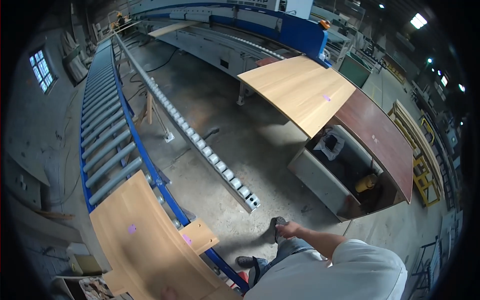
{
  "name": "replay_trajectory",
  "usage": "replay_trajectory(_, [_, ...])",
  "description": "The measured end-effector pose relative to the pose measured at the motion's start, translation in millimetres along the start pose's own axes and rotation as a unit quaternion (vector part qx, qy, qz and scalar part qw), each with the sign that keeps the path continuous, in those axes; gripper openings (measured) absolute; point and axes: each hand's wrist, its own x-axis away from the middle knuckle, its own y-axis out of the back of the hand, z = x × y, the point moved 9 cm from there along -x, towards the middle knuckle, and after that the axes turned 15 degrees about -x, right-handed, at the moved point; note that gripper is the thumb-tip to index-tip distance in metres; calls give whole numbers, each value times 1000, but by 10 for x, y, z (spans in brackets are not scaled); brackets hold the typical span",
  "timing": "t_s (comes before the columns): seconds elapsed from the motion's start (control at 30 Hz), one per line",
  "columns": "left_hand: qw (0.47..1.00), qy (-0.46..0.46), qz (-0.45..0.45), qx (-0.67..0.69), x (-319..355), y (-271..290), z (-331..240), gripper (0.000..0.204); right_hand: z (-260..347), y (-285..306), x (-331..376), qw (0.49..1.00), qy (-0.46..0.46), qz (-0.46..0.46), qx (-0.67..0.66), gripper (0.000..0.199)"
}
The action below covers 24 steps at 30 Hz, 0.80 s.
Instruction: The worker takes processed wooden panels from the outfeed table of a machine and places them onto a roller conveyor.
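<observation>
- On the near left, a light wood panel lies flat across the end of a roller conveyor, probably so that the rollers carry its weight.
- At that panel's right edge, a smaller drilled wood piece juts over the blue side rail; you cannot tell what bears it underneath.
- Your left hand seems to be the blurred shape at the panel's near edge, perhaps steadying it; its fingers are too dim to tell.
- Your right hand hangs above your shoe, fingers loosely curled, with nothing visibly held and well apart from both panels.
- Right of the conveyor, a wheeled rail runs lengthwise, apparently as another rolling support.
- Toward the far right, another light panel reaches from a reddish-brown cabinet top toward the blue machine, likely kept level by that surface.
</observation>
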Motion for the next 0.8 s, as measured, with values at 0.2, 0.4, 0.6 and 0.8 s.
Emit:
replay_trajectory(0.2, [944,-65,-305,111,452,925,-1879,32,600,1444,-223,900,114,7,-421,48])
replay_trajectory(0.4, [904,-131,-383,140,1053,1374,-4387,23,1475,2624,-457,806,153,22,-571,40])
replay_trajectory(0.6, [886,-357,-74,286,1013,45,-7026,23,2334,3845,-872,737,228,-6,-636,46])
replay_trajectory(0.8, [874,-241,195,373,1041,-1124,-8475,45,3011,4314,-1216,736,233,28,-635,42])
